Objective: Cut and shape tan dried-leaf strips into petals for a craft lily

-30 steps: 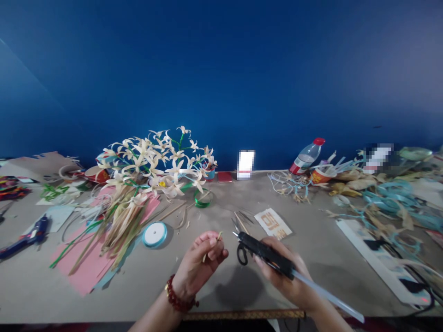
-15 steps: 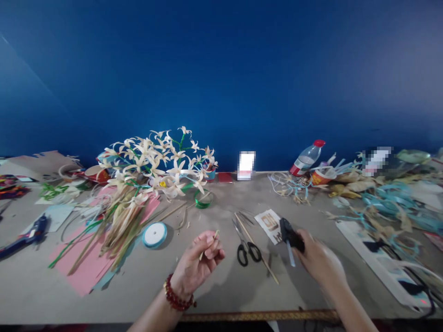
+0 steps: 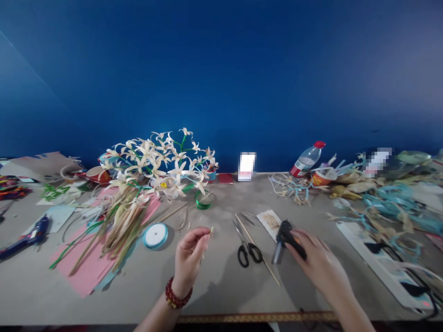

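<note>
My left hand (image 3: 193, 251), with a red bead bracelet (image 3: 177, 293) at the wrist, pinches a small pale piece (image 3: 212, 230) between thumb and fingertips; its exact kind is too small to make out. My right hand (image 3: 320, 265) is around the handle of a black glue gun (image 3: 286, 234) low over the table, a clear glue stick (image 3: 277, 253) showing at it. The gun's front end is beside a small white packet (image 3: 269, 223) with brown markings. Between my hands lie black-handled scissors (image 3: 249, 254) and a thin wooden stick (image 3: 273, 273).
White paper-like flowers (image 3: 178, 169) on green stems stand at the back left, behind dry husks (image 3: 121, 240) and pink paper (image 3: 81, 265). A ribbon spool (image 3: 155, 234) and a blue glue gun (image 3: 36, 233) lie left. Right are a power strip (image 3: 379, 267), a bottle (image 3: 306, 160) and tangled blue ribbon (image 3: 392, 200).
My left hand has turned more upright and shifted slightly left with the small piece. My right hand has lowered the glue gun a little, and the glue stick now slants the other way.
</note>
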`<state>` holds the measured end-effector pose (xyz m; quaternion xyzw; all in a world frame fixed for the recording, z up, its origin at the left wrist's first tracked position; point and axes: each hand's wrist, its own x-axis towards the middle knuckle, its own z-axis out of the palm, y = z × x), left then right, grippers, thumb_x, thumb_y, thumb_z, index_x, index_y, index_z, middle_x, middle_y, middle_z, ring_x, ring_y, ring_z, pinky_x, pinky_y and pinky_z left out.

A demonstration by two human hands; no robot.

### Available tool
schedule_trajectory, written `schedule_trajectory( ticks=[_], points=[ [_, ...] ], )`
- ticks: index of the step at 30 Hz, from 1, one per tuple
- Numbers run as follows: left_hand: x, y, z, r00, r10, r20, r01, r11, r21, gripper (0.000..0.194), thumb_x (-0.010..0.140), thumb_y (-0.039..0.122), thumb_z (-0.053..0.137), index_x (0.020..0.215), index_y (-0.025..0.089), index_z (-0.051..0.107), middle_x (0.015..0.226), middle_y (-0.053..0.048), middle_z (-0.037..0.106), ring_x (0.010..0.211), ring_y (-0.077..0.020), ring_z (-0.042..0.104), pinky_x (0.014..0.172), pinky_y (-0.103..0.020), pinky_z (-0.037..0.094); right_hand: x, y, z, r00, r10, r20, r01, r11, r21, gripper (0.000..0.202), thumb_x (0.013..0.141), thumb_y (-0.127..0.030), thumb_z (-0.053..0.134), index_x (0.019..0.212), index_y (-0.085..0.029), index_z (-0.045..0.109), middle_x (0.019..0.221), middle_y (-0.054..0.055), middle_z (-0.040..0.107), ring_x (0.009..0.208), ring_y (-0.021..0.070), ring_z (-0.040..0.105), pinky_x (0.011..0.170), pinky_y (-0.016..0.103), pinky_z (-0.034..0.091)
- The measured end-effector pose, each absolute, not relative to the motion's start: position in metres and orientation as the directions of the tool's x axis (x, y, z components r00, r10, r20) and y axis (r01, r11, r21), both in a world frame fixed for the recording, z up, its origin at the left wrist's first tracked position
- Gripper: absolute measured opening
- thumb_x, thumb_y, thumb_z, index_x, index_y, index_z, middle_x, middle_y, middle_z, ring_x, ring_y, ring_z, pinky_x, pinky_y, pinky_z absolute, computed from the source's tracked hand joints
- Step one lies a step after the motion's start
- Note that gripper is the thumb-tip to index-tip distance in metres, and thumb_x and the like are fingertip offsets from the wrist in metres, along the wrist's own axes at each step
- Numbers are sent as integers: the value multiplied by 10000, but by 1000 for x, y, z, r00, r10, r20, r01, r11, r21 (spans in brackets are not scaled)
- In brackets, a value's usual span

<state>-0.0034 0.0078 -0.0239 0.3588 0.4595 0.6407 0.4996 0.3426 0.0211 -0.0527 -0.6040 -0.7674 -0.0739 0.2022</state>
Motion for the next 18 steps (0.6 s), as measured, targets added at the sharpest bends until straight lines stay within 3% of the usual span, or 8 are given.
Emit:
schedule_trajectory(
  ticks=[7, 10, 12, 15, 18],
  points=[
    [-1, 3, -30, -289, 946, 149, -110, -187, 976, 119, 748, 275, 786, 828, 187, 788, 807, -70, 720, 696, -157, 570, 641, -234, 440, 242, 4, -20, -235, 872, 429, 690, 461, -558, 148, 947, -266, 525, 986, -213, 657, 976, 94, 714, 933, 246, 680, 824, 347, 539],
    [3, 4, -30, -263, 962, 65, -287, -143, 947, 172, 734, 321, 796, 824, 176, 772, 769, -49, 700, 605, -121, 528, 590, -224, 437, 204, 4, -13, -208, 874, 439, 502, 481, -719, 122, 941, -234, 536, 928, -216, 655, 927, 78, 710, 876, 214, 680, 784, 295, 537],
    [6, 5, -27, -186, 982, -39, -484, -57, 873, 200, 719, 334, 810, 827, 175, 757, 703, -20, 670, 594, -103, 527, 638, -227, 467, 186, 6, -9, -190, 881, 433, 390, 472, -791, 127, 937, -224, 535, 891, -214, 653, 882, 66, 704, 821, 196, 676, 752, 276, 533],
    [7, 6, -21, -38, 990, -135, -689, 72, 721, 170, 718, 288, 818, 819, 178, 737, 584, 42, 576, 571, -68, 506, 771, -257, 495, 171, 8, -5, -193, 888, 417, 305, 458, -835, 147, 929, -228, 530, 856, -209, 656, 839, 57, 695, 777, 188, 665, 726, 272, 528],
    [6, 5, -19, 18, 989, -144, -754, 108, 648, 132, 742, 252, 803, 817, 174, 725, 547, 65, 521, 559, -53, 481, 798, -258, 495, 173, 7, -8, -194, 897, 397, 322, 440, -838, 145, 922, -241, 536, 852, -208, 659, 842, 58, 697, 771, 190, 665, 722, 272, 528]
  ],
)
